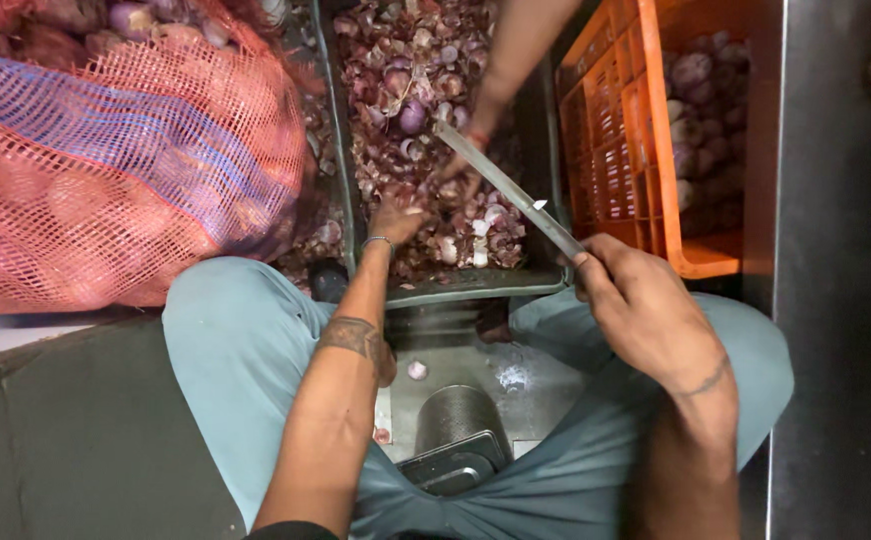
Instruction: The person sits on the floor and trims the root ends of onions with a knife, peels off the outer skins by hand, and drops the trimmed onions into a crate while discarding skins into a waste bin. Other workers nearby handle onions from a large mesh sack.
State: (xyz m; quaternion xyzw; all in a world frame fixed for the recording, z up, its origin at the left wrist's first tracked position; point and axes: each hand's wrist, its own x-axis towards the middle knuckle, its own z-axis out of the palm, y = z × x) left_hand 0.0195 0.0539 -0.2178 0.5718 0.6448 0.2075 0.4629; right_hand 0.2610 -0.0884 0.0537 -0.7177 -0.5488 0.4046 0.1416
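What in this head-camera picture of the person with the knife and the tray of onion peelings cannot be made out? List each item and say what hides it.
- Left hand, head view: its fingers are buried in the peelings of the grey tray.
- A second person's hand, head view: blurred, partly behind the knife; the arm is cut off by the top edge.
- Orange crate, head view: dark inside, contents unclear.
- Mesh sack, head view: cut off by the left edge.

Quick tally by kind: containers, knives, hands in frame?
Red mesh sack of onions: 1
Dark grey plastic tray of onion peels: 1
Orange slatted plastic crate of peeled onions: 1
Long steel knife: 1
Person's own hands, left hand and right hand: 2
Another person's hand: 1
Total: 7
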